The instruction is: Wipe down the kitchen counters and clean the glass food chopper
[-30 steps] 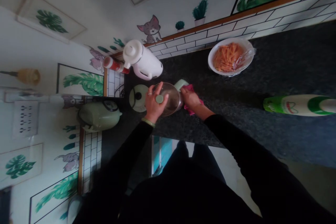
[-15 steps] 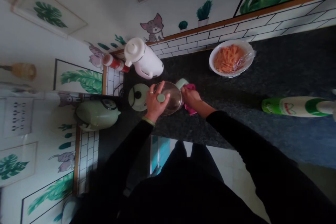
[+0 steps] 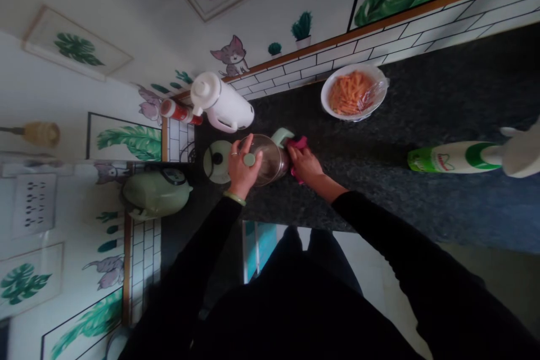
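Note:
A pot with a pale green handle (image 3: 282, 136) stands on the dark counter, covered by a clear glass lid (image 3: 270, 164) with a round green knob. My left hand (image 3: 243, 171) rests on the lid, fingers and thumb curved around the knob. A magenta cloth (image 3: 300, 142) is bunched under my right hand (image 3: 305, 164), whose fingers press it against the pot's right side, just below the handle. Part of the cloth is hidden beneath the hand. Left of the pot lies a round pale green base (image 3: 217, 162) with a black centre, close to my left fingers.
Behind stand a white jug (image 3: 223, 102) and a red jar (image 3: 179, 112). A white bowl of orange shreds (image 3: 353, 93), partly under plastic wrap, sits back right. A green-and-white bottle (image 3: 453, 157) is at right. A green rounded appliance (image 3: 156, 192) stands at left.
My right hand has shifted slightly along the pot's side with the cloth, its fingers now flatter on it. My left hand stays on the lid knob. The whole view has turned a little.

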`<action>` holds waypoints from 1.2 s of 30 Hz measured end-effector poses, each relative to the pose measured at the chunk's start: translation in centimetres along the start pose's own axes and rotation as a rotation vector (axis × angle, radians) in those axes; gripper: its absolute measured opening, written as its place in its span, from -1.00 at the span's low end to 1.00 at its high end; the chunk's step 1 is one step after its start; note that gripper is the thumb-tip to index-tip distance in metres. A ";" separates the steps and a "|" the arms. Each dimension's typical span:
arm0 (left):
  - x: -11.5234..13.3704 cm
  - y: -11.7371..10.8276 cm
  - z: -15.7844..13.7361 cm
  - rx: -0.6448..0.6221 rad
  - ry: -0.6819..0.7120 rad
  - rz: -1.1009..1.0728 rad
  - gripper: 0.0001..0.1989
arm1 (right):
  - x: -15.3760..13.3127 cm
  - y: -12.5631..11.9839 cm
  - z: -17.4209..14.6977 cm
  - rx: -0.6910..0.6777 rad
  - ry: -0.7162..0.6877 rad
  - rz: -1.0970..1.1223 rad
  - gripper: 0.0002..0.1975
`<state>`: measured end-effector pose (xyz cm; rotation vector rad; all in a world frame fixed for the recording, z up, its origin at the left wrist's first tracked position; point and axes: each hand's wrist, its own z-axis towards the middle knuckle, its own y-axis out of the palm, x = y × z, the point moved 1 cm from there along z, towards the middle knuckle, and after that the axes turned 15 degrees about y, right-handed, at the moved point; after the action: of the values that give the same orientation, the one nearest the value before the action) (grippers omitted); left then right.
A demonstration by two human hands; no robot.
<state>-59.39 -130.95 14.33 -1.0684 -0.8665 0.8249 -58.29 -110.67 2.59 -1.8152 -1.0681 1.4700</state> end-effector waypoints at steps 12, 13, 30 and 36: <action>-0.2 0.2 0.0 0.006 0.015 0.005 -0.41 | -0.5 1.1 5.1 0.219 0.401 0.908 -0.59; -0.2 0.2 0.0 0.005 0.010 0.015 -0.41 | -1.0 1.5 5.0 0.219 0.438 0.884 -0.58; -0.6 0.1 0.2 -0.006 0.026 0.078 -0.40 | -3.4 -1.9 0.2 -0.039 0.253 0.666 -0.48; -0.5 0.1 0.2 -0.021 0.021 0.098 -0.41 | -3.1 -0.6 -1.2 0.068 0.143 0.794 -0.47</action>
<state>-59.79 -131.30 14.24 -1.1433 -0.8118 0.8865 -57.48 -112.94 5.03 -2.3857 -0.1979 1.7161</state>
